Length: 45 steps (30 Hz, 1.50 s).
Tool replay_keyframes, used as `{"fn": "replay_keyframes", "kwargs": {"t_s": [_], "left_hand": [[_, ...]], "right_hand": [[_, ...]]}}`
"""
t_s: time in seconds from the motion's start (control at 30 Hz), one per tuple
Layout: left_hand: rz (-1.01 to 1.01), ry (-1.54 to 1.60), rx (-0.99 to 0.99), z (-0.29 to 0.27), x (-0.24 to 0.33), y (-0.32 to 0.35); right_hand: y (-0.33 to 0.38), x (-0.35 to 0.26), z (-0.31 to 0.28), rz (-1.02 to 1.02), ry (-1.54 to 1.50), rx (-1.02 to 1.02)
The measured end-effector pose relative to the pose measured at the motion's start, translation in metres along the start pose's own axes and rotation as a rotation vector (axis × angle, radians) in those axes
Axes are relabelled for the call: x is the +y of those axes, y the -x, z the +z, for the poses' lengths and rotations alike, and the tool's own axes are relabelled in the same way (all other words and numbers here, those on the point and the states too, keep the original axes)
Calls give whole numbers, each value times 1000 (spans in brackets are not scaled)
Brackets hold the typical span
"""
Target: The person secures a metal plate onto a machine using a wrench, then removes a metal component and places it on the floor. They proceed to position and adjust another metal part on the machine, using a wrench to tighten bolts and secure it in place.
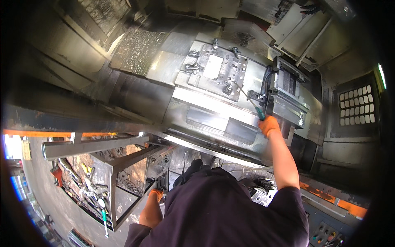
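Right hand point(269, 125): orange-gloved, arm stretched up and forward into the machine enclosure, fingers wrapped tight around the green handle of a long thin tool point(254, 104). Tool: slim metal shaft running up and to the left from the handle, tip reaching toward the black clamp block point(256, 97) at the left side of the grey vise-like unit point(288, 96); whether the tip touches the block cannot be told. Vise-like unit: boxy, grey with dark upper face, black hoses looping along its left edge, standing at the right of the machine bed. Fixture plate point(216, 71): flat metal, studded with bolts and clamps, a pale rectangular piece near its middle, lying to the left of the tool and well apart from the gloved hand. Left hand point(156, 194): orange-gloved, low in the view beside the person's dark shirt, resting at the edge of the steel frame stand point(117, 164); whether its fingers are closed on anything cannot be told. Frame stand: welded square tube, open-sided, with a tray of loose hand tools point(84, 181) beneath it to the left. Control panel point(325, 236): coloured buttons, lower right corner. Vent grille point(357, 105): pale squares on the right wall.
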<state>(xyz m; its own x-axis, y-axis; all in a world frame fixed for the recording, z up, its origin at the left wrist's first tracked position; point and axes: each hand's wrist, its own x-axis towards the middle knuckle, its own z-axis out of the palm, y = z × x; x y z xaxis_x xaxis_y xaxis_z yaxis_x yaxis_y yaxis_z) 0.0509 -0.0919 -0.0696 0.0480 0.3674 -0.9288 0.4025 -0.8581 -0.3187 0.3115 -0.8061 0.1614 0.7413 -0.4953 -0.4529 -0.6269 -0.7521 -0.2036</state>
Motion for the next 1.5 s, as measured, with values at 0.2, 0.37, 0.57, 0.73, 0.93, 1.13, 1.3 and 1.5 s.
{"fn": "replay_keyframes", "kwargs": {"t_s": [0.2, 0.37, 0.57, 0.73, 0.93, 1.13, 1.3, 1.5], "left_hand": [[165, 55, 428, -35, 44, 118], [235, 18, 631, -91, 110, 212], [428, -146, 1072, -97, 156, 210], [561, -308, 1216, -106, 195, 235], [622, -495, 1302, -101, 216, 230], [585, -763, 1234, -109, 237, 252], [650, -750, 1241, -122, 238, 230], [708, -700, 1373, -161, 245, 223]], "right_hand": [[108, 26, 19, -174, -190, -94], [217, -22, 9, -456, 60, -329], [240, -2, 30, -564, 288, -413], [231, 25, 39, -487, 159, -213], [242, 17, 41, -468, 98, -240], [256, -3, 51, -539, 65, -345], [259, -16, 45, -561, 69, -296], [278, 18, 31, -428, 174, -329]]}}
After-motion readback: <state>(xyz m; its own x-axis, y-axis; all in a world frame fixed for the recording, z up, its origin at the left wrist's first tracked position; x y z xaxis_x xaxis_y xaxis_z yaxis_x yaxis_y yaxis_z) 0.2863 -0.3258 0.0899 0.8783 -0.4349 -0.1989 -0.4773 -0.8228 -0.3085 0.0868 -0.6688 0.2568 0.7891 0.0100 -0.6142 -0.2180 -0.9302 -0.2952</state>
